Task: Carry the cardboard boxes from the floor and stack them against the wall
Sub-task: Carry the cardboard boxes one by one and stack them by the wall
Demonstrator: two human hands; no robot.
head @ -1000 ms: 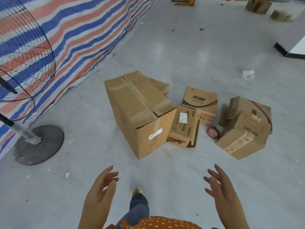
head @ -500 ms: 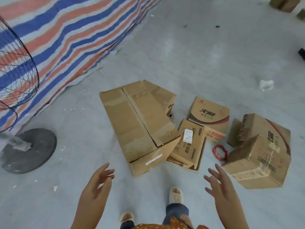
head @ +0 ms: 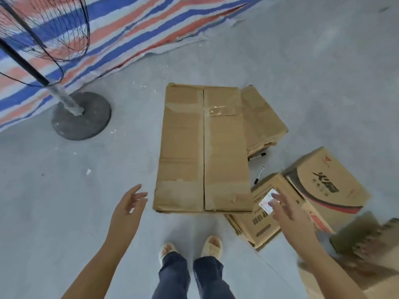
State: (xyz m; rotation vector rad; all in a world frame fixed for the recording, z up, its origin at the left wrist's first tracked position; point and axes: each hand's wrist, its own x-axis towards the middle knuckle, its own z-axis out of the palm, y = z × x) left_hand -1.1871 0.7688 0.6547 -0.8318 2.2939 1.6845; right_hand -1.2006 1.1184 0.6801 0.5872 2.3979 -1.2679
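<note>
A large brown cardboard box (head: 203,147) stands on the grey floor straight ahead, its taped top facing me. My left hand (head: 127,207) hovers open just left of its near corner, not touching it. My right hand (head: 287,209) is open over a smaller box (head: 257,223) with a white label, lying at the big box's right near corner. A printed box (head: 323,186) with black and red markings sits further right. A flattened-looking box (head: 259,121) leans behind the big one. Blurred boxes (head: 362,240) fill the lower right.
A standing fan with a round dark base (head: 81,117) and wire cage (head: 43,29) is on the left. A striped blue, red and white tarp (head: 133,29) covers the wall behind it. Two black markers (head: 259,174) lie between the boxes. My feet (head: 191,248) stand just before the big box.
I have stepped closer and looked down, so the big box now fills the middle. Both hands have moved forward, the right one over the small labelled box.
</note>
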